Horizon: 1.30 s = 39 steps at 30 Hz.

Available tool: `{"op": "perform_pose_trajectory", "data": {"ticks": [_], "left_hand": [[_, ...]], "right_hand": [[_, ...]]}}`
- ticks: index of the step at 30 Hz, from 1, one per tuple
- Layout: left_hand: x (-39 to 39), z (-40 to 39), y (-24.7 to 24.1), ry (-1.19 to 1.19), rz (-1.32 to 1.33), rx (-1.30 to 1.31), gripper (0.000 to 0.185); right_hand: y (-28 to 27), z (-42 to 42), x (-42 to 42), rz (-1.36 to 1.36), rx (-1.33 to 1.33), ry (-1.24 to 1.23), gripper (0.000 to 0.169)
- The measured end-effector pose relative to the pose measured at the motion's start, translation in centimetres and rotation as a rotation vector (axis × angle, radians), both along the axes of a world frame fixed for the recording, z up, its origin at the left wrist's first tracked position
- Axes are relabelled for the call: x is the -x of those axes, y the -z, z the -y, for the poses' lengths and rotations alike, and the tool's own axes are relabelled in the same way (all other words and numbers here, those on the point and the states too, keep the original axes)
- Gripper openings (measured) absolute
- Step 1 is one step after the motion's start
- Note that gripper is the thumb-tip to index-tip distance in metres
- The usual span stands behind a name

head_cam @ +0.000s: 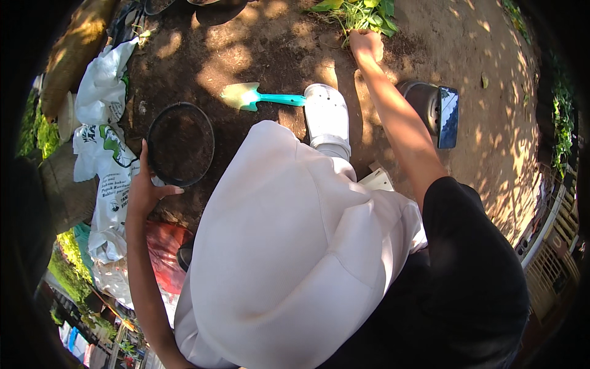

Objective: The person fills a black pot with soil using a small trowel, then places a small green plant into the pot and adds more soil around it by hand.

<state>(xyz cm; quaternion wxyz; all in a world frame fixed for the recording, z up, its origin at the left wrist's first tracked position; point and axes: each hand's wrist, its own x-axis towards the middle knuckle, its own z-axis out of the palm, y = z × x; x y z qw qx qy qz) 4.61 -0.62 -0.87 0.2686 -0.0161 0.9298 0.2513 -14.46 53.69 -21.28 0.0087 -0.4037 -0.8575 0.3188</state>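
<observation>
On the left, a round black plant pot (pixel 181 144) with dark soil in it stands on the ground. My left hand (pixel 148 184) is cupped against its near-left side, thumb and index finger spread along the wall; its other fingers are partly hidden. At the top, my right hand (pixel 367 45) is closed around the stems of a bunch of green leafy plants (pixel 364 16), low over the bare earth. Between the hands lies a trowel (pixel 265 98) with a turquoise handle, whose handle end meets the toe of my white clog (pixel 327 113).
A phone (pixel 447 117) leans on a dark rounded container (pixel 417 104) beside my right forearm. White printed sacks (pixel 108 161) line the left side, above a red plastic sheet (pixel 167 251). Part of another dark pot (pixel 159 5) shows at the top edge.
</observation>
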Motion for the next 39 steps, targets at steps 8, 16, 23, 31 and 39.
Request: {"op": "perform_pose_trajectory", "data": {"ticks": [8,16,23,31,39], "left_hand": [[1.3,-0.1,-1.6,0.143,0.097,0.336,0.150],[4.6,-4.1,-7.0,0.210,-0.078,0.435,0.095],[5.4,-10.6,-7.0,0.024,-0.161,-0.122,0.065],[7.1,-17.6,-5.3,-0.284,0.216,-0.923,0.051],[8.2,-17.0,-5.1,-0.462,-0.149,-0.956,0.019]], "right_hand": [[-2.8,0.3,-3.4,-0.394,0.003,-0.107,0.029],[-7.3,2.6,-4.3,-0.447,0.613,-0.488,0.023],[-15.1,8.7,-4.9,-0.561,1.212,-0.847,0.021],[-21.7,15.3,-7.9,-0.448,1.493,-1.059,0.016],[-21.0,18.0,-8.7,-0.545,1.417,-0.762,0.013]]}}
